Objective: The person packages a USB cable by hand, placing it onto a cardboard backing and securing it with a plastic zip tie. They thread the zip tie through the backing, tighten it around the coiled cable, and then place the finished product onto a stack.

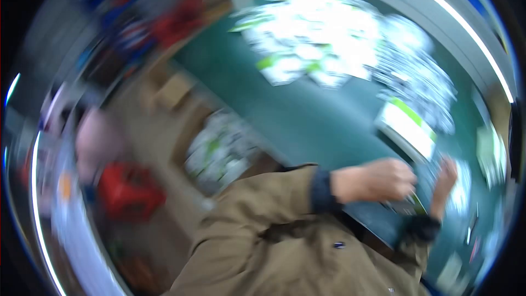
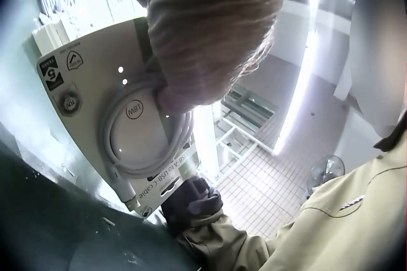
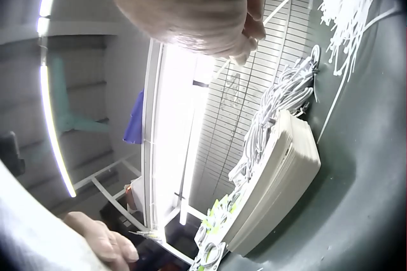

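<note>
**Item 1:** backing card (image 2: 76,106) w/ white USB cable (image 2: 114,153) coiled on it, raised off the green table (image 3: 362,176) and tilted. The left hand (image 2: 203,36) grasps it, fingers curled over the coil's top, prob. to keep the loop flat.

**Item 2:** thin white tie (image 3: 283,1), pinched at the fingertips of the right hand (image 3: 191,4), clear of the table.

**Stock:** stack of cards (image 3: 280,182) beside loose cables (image 3: 280,99).

**Container:** carton (image 1: 219,151) on the floor by the table. Contents look like green-and-white packs (too blurred to confirm).

Head view motion-blurred throughout — white piles (image 1: 312,38) on the table (image 1: 307,120) unreadable. Left hand (image 2: 203,36) hides part of the cable card (image 2: 89,112); right hand (image 3: 191,4) cut by top edge — grip unclear.
</note>
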The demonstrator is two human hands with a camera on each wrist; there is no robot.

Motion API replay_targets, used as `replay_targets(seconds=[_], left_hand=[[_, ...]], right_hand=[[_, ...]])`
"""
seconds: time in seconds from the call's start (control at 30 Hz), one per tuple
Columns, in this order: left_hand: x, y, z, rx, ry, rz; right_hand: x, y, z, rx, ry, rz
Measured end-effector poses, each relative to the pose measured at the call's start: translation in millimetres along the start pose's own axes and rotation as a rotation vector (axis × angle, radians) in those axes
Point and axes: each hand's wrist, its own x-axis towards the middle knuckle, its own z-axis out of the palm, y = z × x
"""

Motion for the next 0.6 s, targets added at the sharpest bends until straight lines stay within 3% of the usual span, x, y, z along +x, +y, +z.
replay_targets(seconds=[0.1, 0.23, 0.33, 0.6], left_hand=[[22, -26, 17, -0.082, -0.151, 0.077], [57, -44, 23, -0.141, -0.234, 0.154], [73, -53, 26, -0.149, -0.248, 0.17], [63, -63, 22, -0.172, -0.195, 0.127]], right_hand=[[12, -13, -5, -0.139, 0.151, 0.048], [22, -38, -28, 0.043, 0.384, 0.201], [25, -36, -33, 0.324, 0.392, 0.363], [24, -42, -36, 0.771, 0.211, 0.52]])
